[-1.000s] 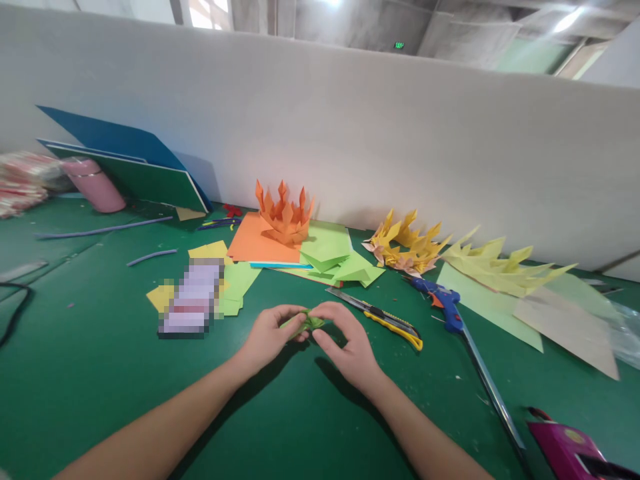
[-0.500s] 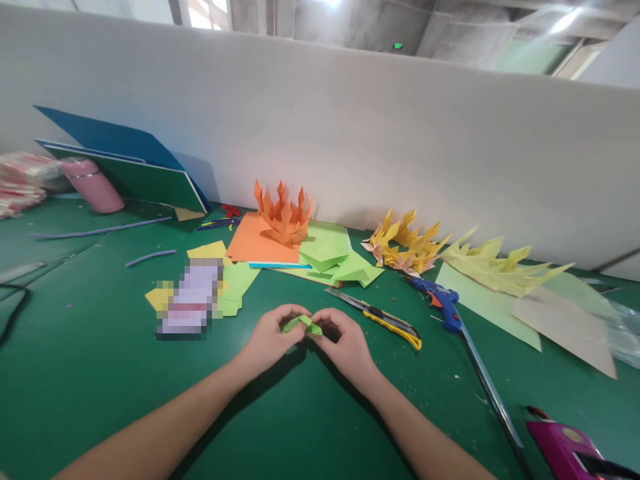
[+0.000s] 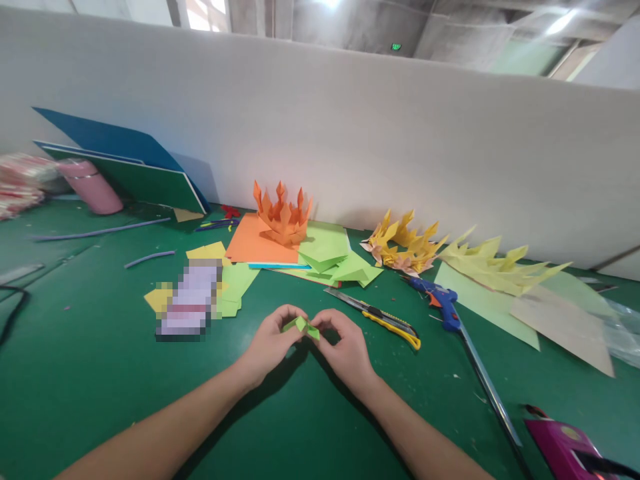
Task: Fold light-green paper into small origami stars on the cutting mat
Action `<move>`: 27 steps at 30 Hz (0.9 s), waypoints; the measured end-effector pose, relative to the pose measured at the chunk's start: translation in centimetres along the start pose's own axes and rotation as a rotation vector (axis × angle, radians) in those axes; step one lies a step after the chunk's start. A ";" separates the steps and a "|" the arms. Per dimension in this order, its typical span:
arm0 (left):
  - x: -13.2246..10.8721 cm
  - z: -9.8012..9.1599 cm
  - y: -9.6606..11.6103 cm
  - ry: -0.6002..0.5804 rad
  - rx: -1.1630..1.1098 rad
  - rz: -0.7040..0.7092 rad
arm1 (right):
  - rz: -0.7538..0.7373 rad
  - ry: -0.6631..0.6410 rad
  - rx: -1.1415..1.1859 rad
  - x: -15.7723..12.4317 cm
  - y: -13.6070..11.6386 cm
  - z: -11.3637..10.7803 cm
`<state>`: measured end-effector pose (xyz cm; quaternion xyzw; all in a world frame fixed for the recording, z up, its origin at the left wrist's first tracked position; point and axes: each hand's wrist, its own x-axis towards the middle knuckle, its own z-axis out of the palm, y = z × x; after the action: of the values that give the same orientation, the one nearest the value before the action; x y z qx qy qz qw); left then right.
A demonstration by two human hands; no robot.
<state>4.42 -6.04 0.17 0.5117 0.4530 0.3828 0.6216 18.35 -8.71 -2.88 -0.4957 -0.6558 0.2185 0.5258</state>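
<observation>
Between my two hands is a small folded piece of light green paper [image 3: 300,325], held just above the green table. My left hand [image 3: 274,340] pinches its left end with thumb and fingers. On the other end, my right hand [image 3: 345,347] is closed in a pinch as well. Fingertips cover part of the folds. Right of my right hand lies a yellow box cutter [image 3: 393,328] with its blade out. Behind my hands, light green paper sheets [image 3: 327,248] lie beside an orange folded-paper crown [image 3: 284,220].
A blue glue gun [image 3: 445,303] and a magenta object [image 3: 563,443] lie at right. Yellow [image 3: 405,247] and pale yellow paper crowns [image 3: 505,267] stand along the partition [image 3: 320,133]. At left are a pixelated oblong object [image 3: 190,299], a pink bottle [image 3: 93,187] and blue boards [image 3: 120,143].
The green paper has been turned slightly in my fingers, so its folds show at a different angle. Both hands stay in nearly the same place.
</observation>
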 end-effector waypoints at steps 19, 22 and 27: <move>-0.4 0.3 -0.1 -0.002 -0.001 0.006 | 0.002 0.027 0.050 0.0 -0.8 0.0; -0.5 0.3 -0.1 0.007 -0.006 0.017 | 0.035 0.030 0.083 -0.1 -0.8 0.0; -0.5 0.2 0.2 0.003 0.000 -0.014 | 0.074 0.041 0.115 -0.1 -0.6 0.0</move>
<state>4.49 -6.59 0.45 0.5080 0.4577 0.3790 0.6235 18.08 -8.97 -2.47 -0.4929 -0.6124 0.2651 0.5583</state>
